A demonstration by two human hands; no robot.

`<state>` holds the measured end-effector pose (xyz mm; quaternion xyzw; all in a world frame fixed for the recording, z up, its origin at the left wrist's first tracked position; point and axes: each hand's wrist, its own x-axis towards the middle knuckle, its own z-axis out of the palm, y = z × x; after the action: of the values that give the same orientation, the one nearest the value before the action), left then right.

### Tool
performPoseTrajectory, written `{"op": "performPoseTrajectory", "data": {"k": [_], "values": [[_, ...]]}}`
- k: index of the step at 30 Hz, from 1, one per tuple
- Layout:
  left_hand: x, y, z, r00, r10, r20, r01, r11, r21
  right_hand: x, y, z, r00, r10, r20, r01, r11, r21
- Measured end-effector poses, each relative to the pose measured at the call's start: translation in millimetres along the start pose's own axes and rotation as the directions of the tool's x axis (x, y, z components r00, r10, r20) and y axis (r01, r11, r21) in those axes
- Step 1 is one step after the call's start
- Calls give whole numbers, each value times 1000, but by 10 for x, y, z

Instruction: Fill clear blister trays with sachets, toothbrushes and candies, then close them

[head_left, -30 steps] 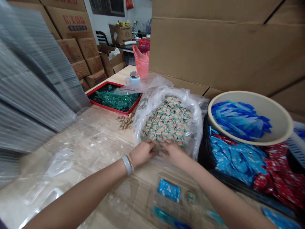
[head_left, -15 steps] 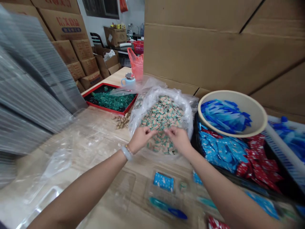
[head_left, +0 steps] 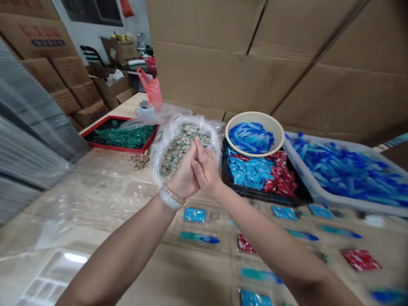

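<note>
My left hand (head_left: pixel 185 177), with a pale bangle and a beaded bracelet at the wrist, is cupped against my right hand (head_left: pixel 207 171). They meet above the front of a clear plastic bag (head_left: pixel 155 159) full of small tan-and-green square pieces (head_left: pixel 174 148). The fingers of both hands are pressed together, and whatever lies between the palms is hidden. Below them on the table is a blue patterned packet (head_left: pixel 194 215), with a teal-and-blue plastic piece (head_left: pixel 199 238) nearer to me. More packets and plastic pieces are laid out under and beyond my right forearm.
Right of the bag, a cream basin (head_left: pixel 280 131) of blue pieces rests on a black tray (head_left: pixel 302 196) of blue and red packets. A white basket (head_left: pixel 331 197) stands farther right. A red-rimmed tray (head_left: pixel 92 144) of green pieces and a light-blue mug (head_left: pixel 146 111) are at left.
My hands have come together from being apart over the pieces in the bag, and have drawn up from them. The view has turned to the right, showing more of the white basket.
</note>
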<state>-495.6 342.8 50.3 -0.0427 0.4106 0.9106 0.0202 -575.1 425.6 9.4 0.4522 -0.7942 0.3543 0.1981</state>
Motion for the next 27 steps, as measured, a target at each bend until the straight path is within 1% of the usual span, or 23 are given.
{"op": "performPoseTrajectory", "data": {"k": [1, 2, 3, 4, 5, 6, 7, 8, 9, 10, 11, 12, 13, 14, 15, 17, 18, 20, 22, 25, 27], "values": [[-132, -64, 30, 999, 5, 50, -8, 998, 61, -114, -13, -88, 999, -33, 37, 33, 999, -3], [-265, -147, 29, 994, -11, 110, -7, 987, 161, -247, 7, -197, 998, -15, 53, 16, 1000, -14], [-392, -246, -9, 987, -42, 153, -6, 954, 298, -401, 53, -332, 998, 41, 49, -39, 999, -35], [-504, -360, -84, 982, -79, 172, -10, 885, 465, -578, 113, -494, 992, 128, 21, -127, 990, -60], [-592, -485, -191, 977, -129, 171, -14, 759, 651, -780, 171, -681, 973, 230, -8, -230, 970, -84], [-652, -615, -319, 977, -152, 151, -37, 574, 818, -1005, 211, -883, 945, 327, -27, -328, 938, -112], [-685, -744, -453, 973, -160, 169, -100, 367, 925, -1251, 221, -1090, 910, 413, -33, -413, 899, -147], [-694, -862, -579, 961, -193, 199, -167, 172, 971, -1513, 195, -1288, 876, 481, -22, -476, 859, -186], [-686, -959, -686, 947, -234, 222, -226, 8, 974, -1785, 135, -1465, 845, 535, 4, -521, 824, -224], [-669, -1028, -768, 933, -276, 230, -271, -121, 955, -2062, 47, -1610, 817, 576, 39, -548, 795, -259], [-651, -1069, -824, 922, -317, 223, -300, -218, 929, -2337, -61, -1718, 800, 596, 67, -560, 783, -271], [-636, -1082, -855, 914, -351, 205, -314, -289, 905, -2602, -178, -1784, 796, 592, 125, -552, 796, -250], [-626, -1077, -866, 909, -376, 182, -318, -339, 885, -2851, -295, -1810, 801, 570, 184, -524, 816, -243], [-621, -1061, -862, 905, -394, 161, -318, -376, 870, -3076, -406, -1801, 825, 513, 237, -461, 854, -242], [-620, -1046, -850, 902, -406, 146, -320, -402, 858, -3270, -507, -1762, 835, 454, 310, -388, 886, -253], [-624, -1039, -822, 902, -406, 145, -329, -431, 840, -3562, -668, -1629, 834, 347, 428, -243, 929, -279], [-628, -1052, -813, 906, -393, 159, -337, -439, 833, -3660, -728, -1553, 833, 301, 465, -178, 940, -289], [-650, -1096, -808, 914, -352, 201, -352, -443, 824, -3784, -810, -1421, 837, 236, 494, -91, 950, -299], [-697, -1127, -814, 922, -309, 232, -356, -443, 823, -3838, -856, -1349, 837, 213, 504, -66, 954, -294], [-804, -1090, -779, 937, -265, 226, -327, -443, 835, -3826, -898, -1360, 808, 257, 531, -118, 952, -282], [-868, -1046, -658, 941, -257, 221, -317, -432, 844, -3761, -918, -1403, 760, 298, 577, -170, 949, -266]]}}
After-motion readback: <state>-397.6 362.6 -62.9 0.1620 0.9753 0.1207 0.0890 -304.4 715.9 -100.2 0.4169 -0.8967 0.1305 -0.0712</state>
